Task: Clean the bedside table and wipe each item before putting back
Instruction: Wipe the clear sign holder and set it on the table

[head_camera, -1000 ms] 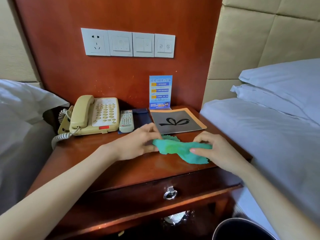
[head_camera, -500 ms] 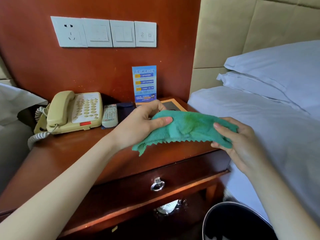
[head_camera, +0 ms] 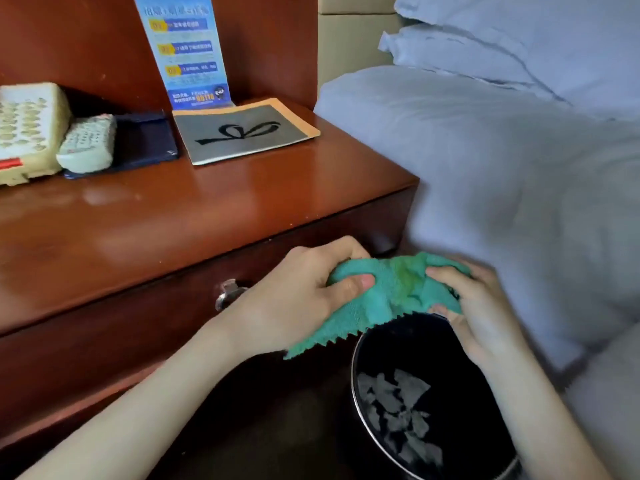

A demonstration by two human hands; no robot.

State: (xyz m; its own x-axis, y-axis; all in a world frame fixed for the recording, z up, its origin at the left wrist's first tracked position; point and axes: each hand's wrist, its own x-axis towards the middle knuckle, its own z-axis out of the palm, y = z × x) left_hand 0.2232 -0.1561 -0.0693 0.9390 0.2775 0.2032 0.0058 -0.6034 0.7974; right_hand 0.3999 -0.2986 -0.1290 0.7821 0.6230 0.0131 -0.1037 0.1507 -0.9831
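Observation:
A green cloth [head_camera: 391, 292] is bunched between both hands above the black waste bin [head_camera: 356, 382], off the front right corner of the wooden bedside table [head_camera: 173, 216]. My left hand [head_camera: 298, 296] grips its left side with the thumb on top. My right hand [head_camera: 478, 306] grips its right side. On the table stand a beige telephone [head_camera: 27, 129], a pale remote [head_camera: 88, 143] on a dark blue folder [head_camera: 145, 140], a grey card with a bow drawing [head_camera: 242, 131] and an upright blue leaflet [head_camera: 187, 53].
The bin holds several scraps of paper [head_camera: 398, 410]. A bed with a pale sheet [head_camera: 502, 161] and pillows [head_camera: 519, 39] fills the right side, close against the table. The table's drawer has a metal ring pull [head_camera: 228, 292].
Both hands lifted the cloth off the table top and carried it down and to the right, over the bin. The view has dropped lower and closer.

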